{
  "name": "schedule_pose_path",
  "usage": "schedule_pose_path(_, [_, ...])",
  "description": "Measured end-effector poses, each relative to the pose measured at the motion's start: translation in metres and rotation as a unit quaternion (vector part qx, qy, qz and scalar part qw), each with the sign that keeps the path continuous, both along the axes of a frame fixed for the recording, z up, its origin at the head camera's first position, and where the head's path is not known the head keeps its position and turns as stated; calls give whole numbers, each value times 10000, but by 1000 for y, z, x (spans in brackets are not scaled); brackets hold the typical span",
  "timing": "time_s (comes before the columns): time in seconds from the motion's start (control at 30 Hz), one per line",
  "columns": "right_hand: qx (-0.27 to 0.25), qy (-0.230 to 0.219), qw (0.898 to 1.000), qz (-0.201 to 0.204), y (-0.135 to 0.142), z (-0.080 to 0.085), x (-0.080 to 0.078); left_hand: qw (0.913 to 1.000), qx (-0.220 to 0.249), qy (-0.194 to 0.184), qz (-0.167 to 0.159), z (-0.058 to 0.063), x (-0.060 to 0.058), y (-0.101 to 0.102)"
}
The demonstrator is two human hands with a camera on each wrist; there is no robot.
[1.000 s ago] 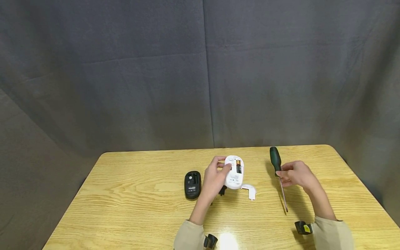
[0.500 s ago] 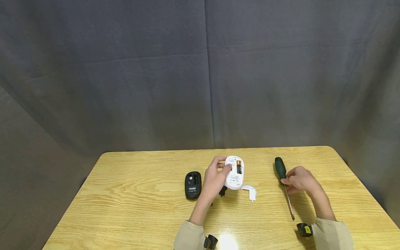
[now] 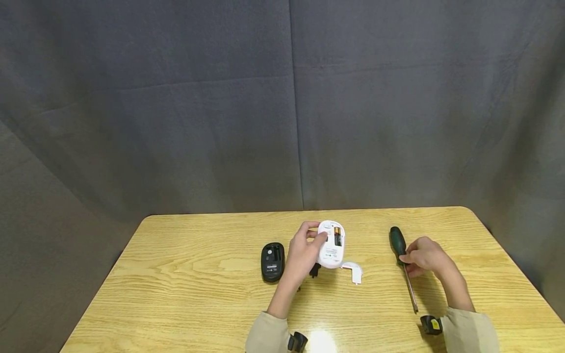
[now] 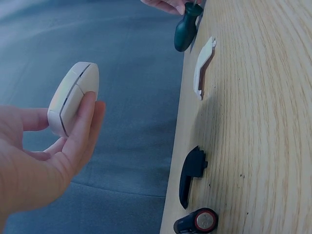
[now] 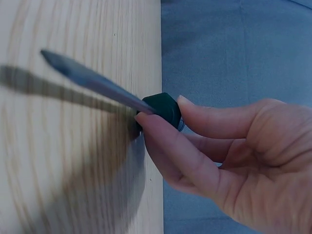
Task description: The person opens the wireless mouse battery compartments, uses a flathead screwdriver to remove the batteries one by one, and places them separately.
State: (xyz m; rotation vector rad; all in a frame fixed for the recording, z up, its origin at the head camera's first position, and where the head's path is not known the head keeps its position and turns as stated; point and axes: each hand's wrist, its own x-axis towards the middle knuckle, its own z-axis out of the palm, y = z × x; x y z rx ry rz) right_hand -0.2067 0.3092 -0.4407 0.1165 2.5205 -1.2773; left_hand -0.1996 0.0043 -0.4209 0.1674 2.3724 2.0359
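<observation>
My left hand (image 3: pixel 303 250) holds a white computer mouse (image 3: pixel 328 251) above the table, its underside turned up. A battery (image 3: pixel 338 236) lies in the mouse's uncovered compartment. At the right, my right hand (image 3: pixel 424 255) pinches a screwdriver (image 3: pixel 398 241) where its dark green handle meets the metal shaft. The shaft (image 5: pixel 102 87) points toward the near side, its tip raised over the wood in the right wrist view. Beside the white mouse, a white battery cover (image 3: pixel 355 274) lies on the table. A black mouse (image 3: pixel 272 262) rests underside up to the left.
A black cover piece (image 4: pixel 193 170) lies on the table (image 3: pixel 194 284), partly hidden by the white mouse in the head view. Near it, a dark cylinder with a red-ringed end (image 4: pixel 204 221) shows in the left wrist view. A grey curtain (image 3: pixel 212 122) hangs behind the table.
The right hand has brought the screwdriver toward the near edge and slightly right, lowering it toward the table. The left hand and the white mouse have hardly moved.
</observation>
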Motion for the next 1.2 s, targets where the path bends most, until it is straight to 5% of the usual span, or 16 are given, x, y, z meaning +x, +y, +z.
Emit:
schedule_pose_path(0.33, [193, 32, 9998, 24, 3, 0, -3, 10000, 26, -2, -7, 0, 0, 0])
schedule_pose_path(0.63, [734, 667, 9948, 228, 1, 7, 0, 9998, 173, -48, -74, -1, -1, 0])
schedule_pose_path(1.2, [366, 2706, 9618, 180, -52, 42, 12, 9988, 438, -210, -27, -3, 0, 3])
